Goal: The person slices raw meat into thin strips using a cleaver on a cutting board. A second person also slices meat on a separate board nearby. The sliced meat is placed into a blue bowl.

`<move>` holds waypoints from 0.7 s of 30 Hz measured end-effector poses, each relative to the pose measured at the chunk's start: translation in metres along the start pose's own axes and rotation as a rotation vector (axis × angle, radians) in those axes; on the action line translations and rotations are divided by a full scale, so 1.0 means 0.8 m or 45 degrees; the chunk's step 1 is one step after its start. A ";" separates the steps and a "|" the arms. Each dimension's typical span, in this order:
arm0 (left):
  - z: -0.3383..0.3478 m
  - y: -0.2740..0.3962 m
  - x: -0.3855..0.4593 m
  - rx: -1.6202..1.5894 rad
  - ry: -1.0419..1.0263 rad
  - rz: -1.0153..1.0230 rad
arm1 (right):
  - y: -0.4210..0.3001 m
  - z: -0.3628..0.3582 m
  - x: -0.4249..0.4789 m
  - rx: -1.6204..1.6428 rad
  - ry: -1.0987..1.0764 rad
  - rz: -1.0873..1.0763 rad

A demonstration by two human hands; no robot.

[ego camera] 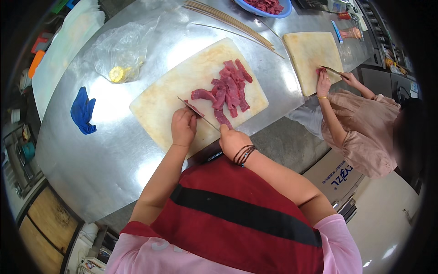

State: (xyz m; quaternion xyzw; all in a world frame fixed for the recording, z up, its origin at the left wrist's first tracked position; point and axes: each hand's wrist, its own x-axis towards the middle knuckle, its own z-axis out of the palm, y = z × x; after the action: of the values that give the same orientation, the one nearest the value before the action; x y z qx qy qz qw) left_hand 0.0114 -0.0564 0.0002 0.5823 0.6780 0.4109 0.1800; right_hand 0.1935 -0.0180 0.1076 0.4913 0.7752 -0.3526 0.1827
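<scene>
My right hand (234, 139) grips the handle of a kitchen knife (202, 116), whose blade slants away to the upper left over a pale cutting board (160, 102). Curled fingers of my left hand (183, 126) hold a small piece of raw red meat (197, 109) against the board, right beside the blade. Part of that piece is hidden by the blade and fingers. Several cut strips of raw meat (227, 87) lie in a loose pile to the right of the knife. One strip (222, 118) reaches down close to my right thumb.
On the steel table (113, 164) lie a blue cloth or glove (83, 111), a clear plastic bag (119, 48) with corn (117, 74), and bamboo skewers (232, 22). A blue bowl (289, 10) holds meat. At right, a co-worker's hands (323, 84) cut on another board (309, 44).
</scene>
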 end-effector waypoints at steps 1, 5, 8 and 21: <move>-0.001 0.001 0.000 -0.001 -0.016 -0.014 | -0.001 0.001 0.002 0.004 -0.009 0.008; -0.003 0.002 0.000 0.004 -0.018 -0.017 | 0.000 0.014 0.013 0.026 0.034 -0.003; -0.001 -0.004 -0.001 0.022 0.007 -0.009 | -0.004 0.017 0.019 0.044 0.046 -0.020; 0.014 0.000 0.009 -0.017 0.103 0.008 | 0.003 0.010 0.026 0.194 0.084 0.016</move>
State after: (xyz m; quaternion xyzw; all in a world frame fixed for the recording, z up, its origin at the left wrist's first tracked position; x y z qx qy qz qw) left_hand 0.0177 -0.0456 -0.0052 0.5660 0.6801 0.4393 0.1552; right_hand 0.1857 -0.0102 0.0878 0.5200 0.7486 -0.3930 0.1214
